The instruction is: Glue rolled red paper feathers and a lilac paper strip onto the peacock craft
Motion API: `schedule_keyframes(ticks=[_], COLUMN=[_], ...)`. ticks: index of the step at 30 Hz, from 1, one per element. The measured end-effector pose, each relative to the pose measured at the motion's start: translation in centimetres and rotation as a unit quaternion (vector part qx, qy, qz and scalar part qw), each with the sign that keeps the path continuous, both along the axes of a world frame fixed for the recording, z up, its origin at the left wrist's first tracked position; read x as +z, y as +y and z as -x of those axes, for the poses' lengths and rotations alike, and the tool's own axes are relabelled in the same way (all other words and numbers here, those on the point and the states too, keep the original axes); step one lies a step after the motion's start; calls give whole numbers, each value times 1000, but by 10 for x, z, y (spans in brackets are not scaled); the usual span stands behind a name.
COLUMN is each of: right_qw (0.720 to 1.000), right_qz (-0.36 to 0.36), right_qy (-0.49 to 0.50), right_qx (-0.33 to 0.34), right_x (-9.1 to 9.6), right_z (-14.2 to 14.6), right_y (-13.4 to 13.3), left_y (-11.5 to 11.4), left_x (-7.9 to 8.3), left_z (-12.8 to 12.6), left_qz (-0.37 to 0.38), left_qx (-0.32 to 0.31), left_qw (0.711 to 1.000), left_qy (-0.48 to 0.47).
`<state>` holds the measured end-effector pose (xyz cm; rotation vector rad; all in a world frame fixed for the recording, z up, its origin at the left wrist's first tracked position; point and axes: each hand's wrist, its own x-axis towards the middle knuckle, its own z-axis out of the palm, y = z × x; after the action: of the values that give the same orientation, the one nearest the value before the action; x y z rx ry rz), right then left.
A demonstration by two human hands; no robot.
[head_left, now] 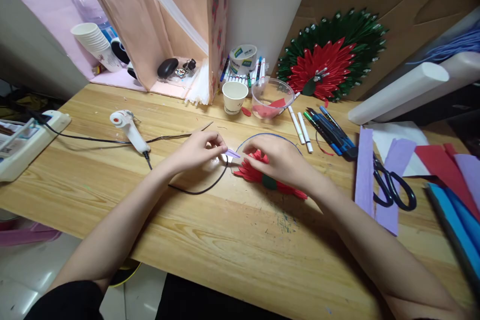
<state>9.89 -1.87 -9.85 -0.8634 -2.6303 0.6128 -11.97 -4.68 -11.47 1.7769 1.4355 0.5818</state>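
Note:
Between the thumb and finger of my left hand (200, 152) is a narrow purple paper petal (232, 153), pointing right. My right hand (275, 157) hovers by the petal's tip, with thumb and index finger curved apart and nothing visible between them. Under and beside it lies a red paper flower (251, 172) with a dark green leaf-like piece at its lower middle, partly hidden by the hand. A thin blue wire-like curve (268, 134) arches behind the right hand.
A white hot glue gun (129, 130) with a black cord lies left. Black-handled scissors (401, 190) rest on purple paper strips (363, 175) at right. A paper cup (235, 99), a clear bowl (272, 102), markers (304, 132) and a red-green paper flower (322, 70) stand behind.

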Motion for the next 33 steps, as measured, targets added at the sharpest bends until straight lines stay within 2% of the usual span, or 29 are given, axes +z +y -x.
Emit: schedule_keyframes(ticks=[4, 13, 21, 26, 33], right_qw=[998, 995, 983, 979, 983], right_qz=[-15, -11, 31, 42, 30], right_qy=[47, 69, 141, 162, 154], right_qx=[-40, -66, -113, -113, -100], right_x=[-5, -3, -7, -6, -2], right_z=[5, 8, 7, 9, 9], right_y=[-5, -9, -9, -11, -13], left_y=[0, -1, -3, -11, -15], left_x=[5, 2, 2, 2, 1], left_z=[-1, 0, -8, -20, -24], left_qz=[27, 39, 22, -33, -87], left_qx=[40, 52, 84, 55, 60], left_qw=[997, 990, 972, 979, 981], left_qy=[-58, -126, -218, -195, -162])
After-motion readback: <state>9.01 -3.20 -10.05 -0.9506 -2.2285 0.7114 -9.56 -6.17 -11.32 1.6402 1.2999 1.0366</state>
